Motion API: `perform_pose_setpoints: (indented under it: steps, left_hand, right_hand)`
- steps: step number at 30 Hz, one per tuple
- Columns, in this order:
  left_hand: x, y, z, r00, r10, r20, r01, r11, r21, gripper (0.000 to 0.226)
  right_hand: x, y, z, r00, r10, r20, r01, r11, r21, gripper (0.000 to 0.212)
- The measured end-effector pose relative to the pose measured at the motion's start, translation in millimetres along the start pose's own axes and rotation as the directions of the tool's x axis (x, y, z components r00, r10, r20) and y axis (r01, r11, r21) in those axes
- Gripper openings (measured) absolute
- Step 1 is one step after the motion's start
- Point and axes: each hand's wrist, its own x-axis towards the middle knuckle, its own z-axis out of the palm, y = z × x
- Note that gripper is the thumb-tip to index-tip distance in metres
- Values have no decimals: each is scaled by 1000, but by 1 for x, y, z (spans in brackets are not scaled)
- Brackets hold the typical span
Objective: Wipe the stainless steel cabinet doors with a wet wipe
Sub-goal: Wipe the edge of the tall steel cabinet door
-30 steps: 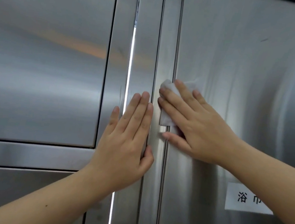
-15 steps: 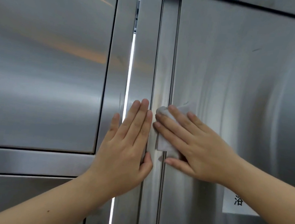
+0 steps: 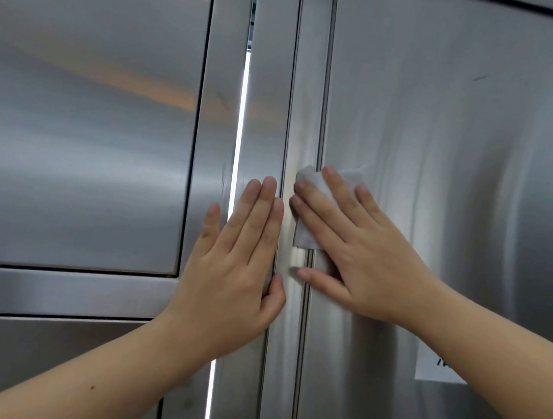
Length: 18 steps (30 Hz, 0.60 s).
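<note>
Two stainless steel cabinet doors fill the view: the left door point(image 3: 82, 118) and the right door point(image 3: 461, 178), with a vertical steel frame strip point(image 3: 307, 92) between them. My right hand point(image 3: 360, 250) lies flat with straight fingers and presses a white wet wipe point(image 3: 309, 209) against the left edge of the right door, over the seam. The wipe is mostly hidden under my fingers. My left hand point(image 3: 237, 270) rests flat on the steel frame just left of the wipe, fingers straight and pointing up, holding nothing.
A bright narrow gap point(image 3: 241, 119) runs vertically between the left door's frame and the middle post. A white paper label point(image 3: 436, 363) is stuck on the right door, partly behind my right forearm. A horizontal steel rail point(image 3: 51, 294) crosses below the left door panel.
My right hand slid the wipe down the door's left edge, then back up a little. The view tilted upward over the second. My left hand stayed flat on the frame.
</note>
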Motion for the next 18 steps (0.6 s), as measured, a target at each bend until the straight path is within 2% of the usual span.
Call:
perform_pose_setpoints:
  steps: [9,18]
  left_hand:
    - [-12,8,-2,1000,-4,-6,4,1000,28,70]
    - [-34,18,-5,999,15,51,-18,998,53,69]
  right_hand:
    - [-31,-30,5,1000,-14,16,14,1000,-1,71]
    - [-59,-59,9,999,16,43,-18,999,39,71]
